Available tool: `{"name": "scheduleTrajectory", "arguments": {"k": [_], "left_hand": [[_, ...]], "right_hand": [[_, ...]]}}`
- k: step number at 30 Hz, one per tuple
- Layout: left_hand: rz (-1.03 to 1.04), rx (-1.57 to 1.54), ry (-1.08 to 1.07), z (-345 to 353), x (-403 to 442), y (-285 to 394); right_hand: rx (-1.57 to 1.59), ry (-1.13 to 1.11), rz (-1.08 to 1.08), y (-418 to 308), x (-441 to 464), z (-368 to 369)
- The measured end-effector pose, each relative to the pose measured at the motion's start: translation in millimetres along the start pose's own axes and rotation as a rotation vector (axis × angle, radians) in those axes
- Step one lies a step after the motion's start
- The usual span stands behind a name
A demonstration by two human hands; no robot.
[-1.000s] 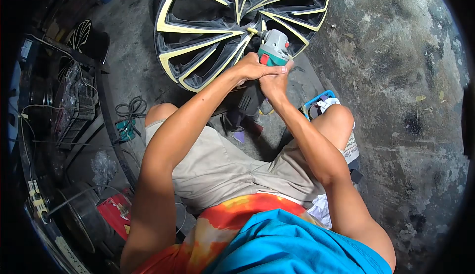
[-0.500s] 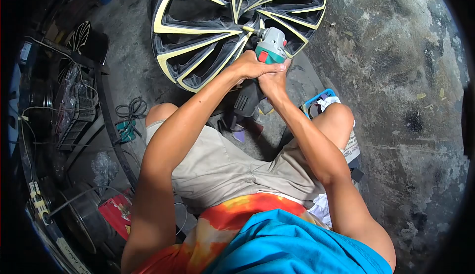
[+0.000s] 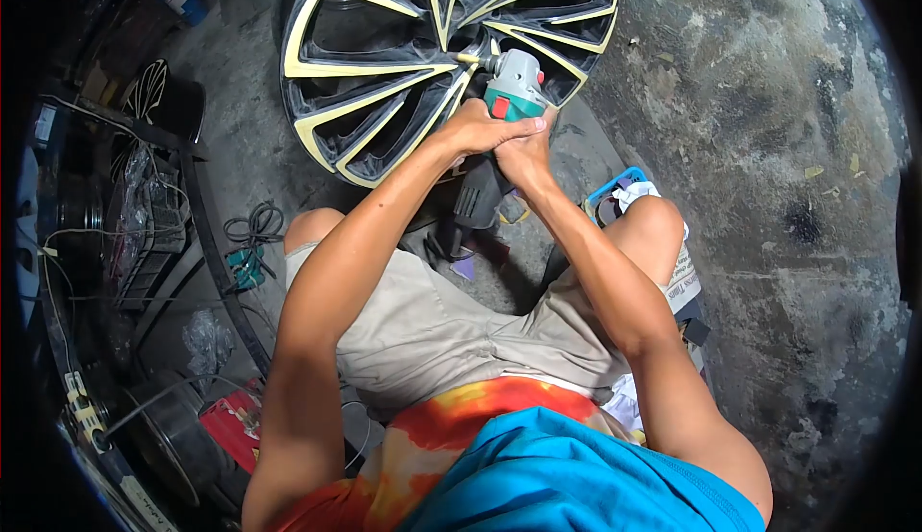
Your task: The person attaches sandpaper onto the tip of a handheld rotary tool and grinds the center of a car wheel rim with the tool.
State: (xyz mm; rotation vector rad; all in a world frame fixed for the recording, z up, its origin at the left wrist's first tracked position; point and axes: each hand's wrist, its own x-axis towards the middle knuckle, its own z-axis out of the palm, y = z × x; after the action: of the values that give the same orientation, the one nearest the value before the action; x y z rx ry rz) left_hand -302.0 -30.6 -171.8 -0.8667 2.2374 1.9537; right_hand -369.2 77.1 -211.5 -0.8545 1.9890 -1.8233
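Power tool (image 3: 519, 81), one: grey head, green collar, red buttons, dark body slanting near beneath the hands. Located at the near right part of the large wheel, its yellowish bit (image 3: 468, 58) directed left at the hub area; contact with the spokes cannot be told.

Left hand (image 3: 480, 129): wrapped about the tool's left side, thumb laid rightward across to the other hand. Right hand (image 3: 523, 153): closed on the tool's right side, pressed against the left. Undersides of both grips hidden.

Large wheel (image 3: 403, 71), one: black, with pale yellow spoke faces; far edge cut off by the view, near edge just beyond the left forearm.

Knees, two: left knee (image 3: 312, 225) and right knee (image 3: 658, 220), spread, with a narrow floor gap between them beneath the tool.

Right side: blue tray (image 3: 615, 184) beside the right knee; newspaper (image 3: 684, 287) nearer; then concrete floor (image 3: 768, 177) in the widest span of room, reaching to the far right.

Left side, tighter: green tool (image 3: 245, 268) with coiled cord (image 3: 254, 223), dark bar (image 3: 216, 263), black crate (image 3: 154, 253), second wheel (image 3: 144, 100), red box (image 3: 230, 426).
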Motion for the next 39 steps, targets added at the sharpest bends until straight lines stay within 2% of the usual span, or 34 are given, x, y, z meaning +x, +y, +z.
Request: {"name": "scheduleTrajectory", "arguments": {"k": [3,6,11,16,20,24,28,29,32,34,36,37,38,39], "left_hand": [[0.056,-0.124,-0.087,9.5,-3.9,9.8],[0.140,-0.233,-0.161,18.0,14.0,8.6],[0.210,-0.265,-0.170,24.6,22.2,5.0],[0.212,-0.306,-0.162,24.7,17.2,-6.3],[0.147,-0.209,-0.081,21.6,2.7,-1.1],[0.112,-0.067,-0.043,17.9,8.1,-0.6],[0.225,0.143,0.117,0.1,-18.9,-12.9],[0.211,0.156,0.141,-4.5,-34.7,-13.5],[0.079,0.482,-0.038,-35.9,-59.3,-49.2],[-0.107,0.605,-0.117,-51.7,-103.4,-45.0],[-0.295,0.538,-0.029,-70.6,-121.9,-100.3],[-0.457,0.451,0.084,-73.8,-140.4,-88.6],[-0.473,0.492,0.163,-83.5,-146.2,-95.3],[-0.322,0.469,0.351,-90.1,-143.5,-121.2]], "right_hand": [[-0.154,0.078,-0.089,4.2,1.1,-9.4],[-0.269,0.120,-0.045,-3.3,6.6,-25.5],[-0.260,0.130,-0.049,-17.7,8.9,-34.4],[-0.249,0.105,-0.081,3.8,4.7,-27.2],[-0.232,0.108,-0.045,14.5,3.7,-20.7],[-0.290,0.130,0.020,-6.8,5.5,-25.3],[-0.238,0.151,-0.062,1.9,7.6,-23.2],[-0.196,0.130,-0.049,7.0,5.5,-21.4],[-0.160,0.090,-0.033,19.0,7.4,-17.6],[-0.061,0.073,0.117,1.9,7.6,-22.9],[-0.097,0.036,0.155,3.0,9.4,-36.4],[-0.070,0.060,0.068,7.1,6.9,-41.8],[-0.004,0.055,0.071,12.9,4.8,-46.6],[0.027,0.055,0.119,4.1,-0.2,-52.3]]}}
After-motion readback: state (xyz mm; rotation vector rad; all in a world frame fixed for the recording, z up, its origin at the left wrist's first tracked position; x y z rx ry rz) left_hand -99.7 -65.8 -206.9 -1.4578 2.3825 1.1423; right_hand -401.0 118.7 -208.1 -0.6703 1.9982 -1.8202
